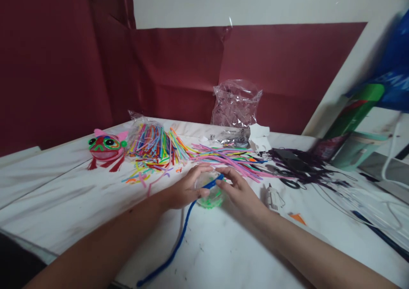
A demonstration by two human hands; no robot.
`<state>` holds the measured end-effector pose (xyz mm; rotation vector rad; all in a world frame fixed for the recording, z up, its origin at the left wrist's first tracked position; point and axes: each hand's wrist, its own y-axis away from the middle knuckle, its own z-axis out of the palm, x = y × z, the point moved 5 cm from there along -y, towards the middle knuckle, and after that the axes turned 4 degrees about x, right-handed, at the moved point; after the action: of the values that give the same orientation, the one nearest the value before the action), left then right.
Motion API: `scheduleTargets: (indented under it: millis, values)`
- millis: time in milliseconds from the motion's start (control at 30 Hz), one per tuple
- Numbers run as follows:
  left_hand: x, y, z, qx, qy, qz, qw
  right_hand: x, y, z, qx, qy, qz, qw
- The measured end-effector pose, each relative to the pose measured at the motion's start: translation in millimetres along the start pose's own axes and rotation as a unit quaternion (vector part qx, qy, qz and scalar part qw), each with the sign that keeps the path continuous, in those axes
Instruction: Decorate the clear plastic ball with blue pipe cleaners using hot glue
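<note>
Both hands meet over a clear, rounded plastic piece [210, 203] with bright green fuzzy trim along its lower part. A blue pipe cleaner [179, 242] crosses its front, and its long loose end trails down over the table toward me. My left hand [188, 186] pinches the blue pipe cleaner at the left side of the clear piece, fingers curled over the top. On the right, my right hand [238, 189] has thumb and fingertips closed on the other end of the blue strand. The clear piece is partly hidden behind my fingers.
A pink and red animal-face craft [107, 148] stands at left. Bundled colored pipe cleaners [147, 142] and loose strands [223, 159] lie behind my hands. To the right are a glue gun [272, 198], scissors [289, 182], dark purple strands [306, 165] and a pale green container [359, 150].
</note>
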<state>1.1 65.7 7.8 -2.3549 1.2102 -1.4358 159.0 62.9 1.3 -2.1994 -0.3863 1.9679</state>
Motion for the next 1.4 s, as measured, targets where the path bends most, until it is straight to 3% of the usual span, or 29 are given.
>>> scheduleTargets:
  millis: [767, 1400]
  values:
    - [1.7, 0.2, 2.6, -0.009, -0.005, 0.033, 0.999, 11.2, -2.0, 0.9, -0.007, -0.068, 0.008, 0.998]
    - [4.2, 0.5, 3.6, -0.011, -0.019, 0.025, 0.999, 6.8, 2.8, 5.1, -0.012, -0.132, 0.039, 0.99]
